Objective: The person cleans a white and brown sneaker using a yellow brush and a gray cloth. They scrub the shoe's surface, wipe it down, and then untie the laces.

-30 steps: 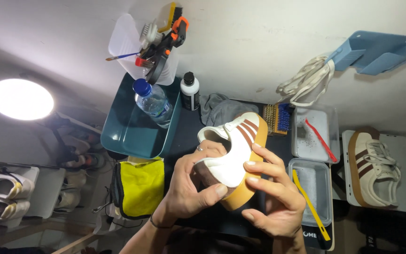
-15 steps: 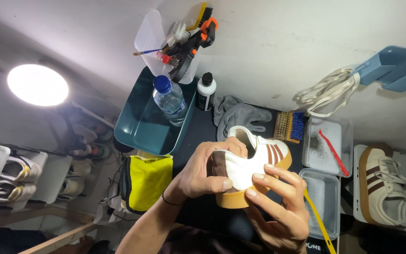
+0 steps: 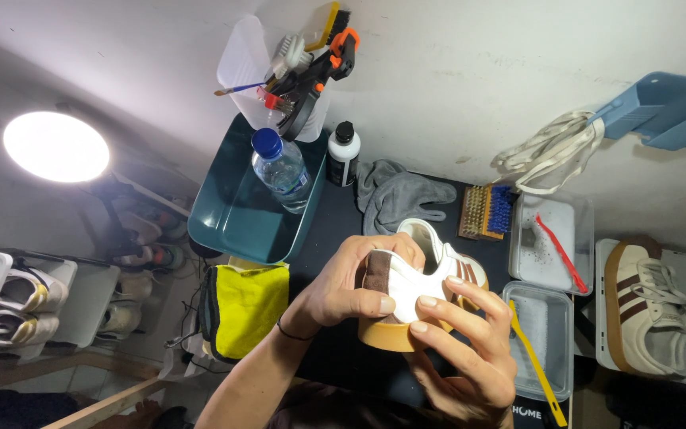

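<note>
Dark counter (image 3: 335, 230) stretches before you under a white wall, with a round lamp (image 3: 55, 146) glowing at far left. You hold a white shoe (image 3: 414, 290) with brown stripes and a tan sole above the counter's near middle, heel toward you. Your left hand (image 3: 351, 290) wraps around the heel, thumb pressed on the white side and fingers curled over the collar. Your right hand (image 3: 462, 342) cups the sole from below and the right, fingers spread and closed against the shoe's side.

Beyond the shoe a grey cloth (image 3: 398, 195) lies on the counter, and just right of it a brush (image 3: 486, 213) with blue and tan bristles. Left of the cloth a teal tub (image 3: 232, 218) holds a water bottle (image 3: 279, 168); a small white bottle (image 3: 343, 152) stands just beside it. A clear bin (image 3: 240, 63) of brushes and clamps sits farther back.

At right, two clear trays (image 3: 553, 278) hold a red tool (image 3: 557, 250) and a yellow tool (image 3: 535, 361). A second shoe (image 3: 649, 310) rests on a grey lid at the right edge. A yellow cloth (image 3: 249, 306) hangs at left.
</note>
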